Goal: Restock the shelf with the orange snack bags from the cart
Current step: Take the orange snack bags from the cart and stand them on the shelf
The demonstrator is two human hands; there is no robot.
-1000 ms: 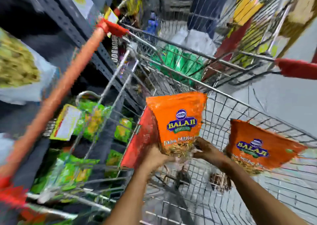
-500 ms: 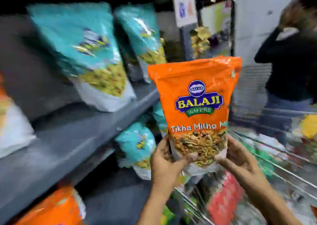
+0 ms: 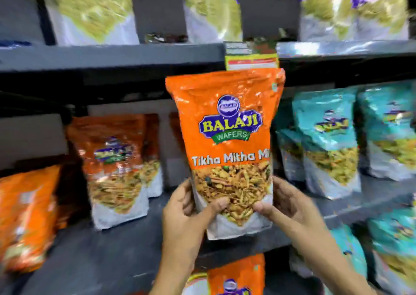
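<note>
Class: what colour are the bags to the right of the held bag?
Teal bags, clearest in the head view.

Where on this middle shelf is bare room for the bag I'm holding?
Bare grey shelf board lies in front of the standing orange snack bag, left of both hands. The right side is crowded with teal snack bags.

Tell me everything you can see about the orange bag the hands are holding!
The orange bag is a shiny, crinkly plastic pouch, held upright in front of the grey shelf. It reads "Balaji Wafers" and "Tikha Mitha", with a picture of crunchy yellow-brown snack mix below and a white bottom. The left hand and right hand grip its lower corners, thumbs on the front. It looks sealed and full.
</note>
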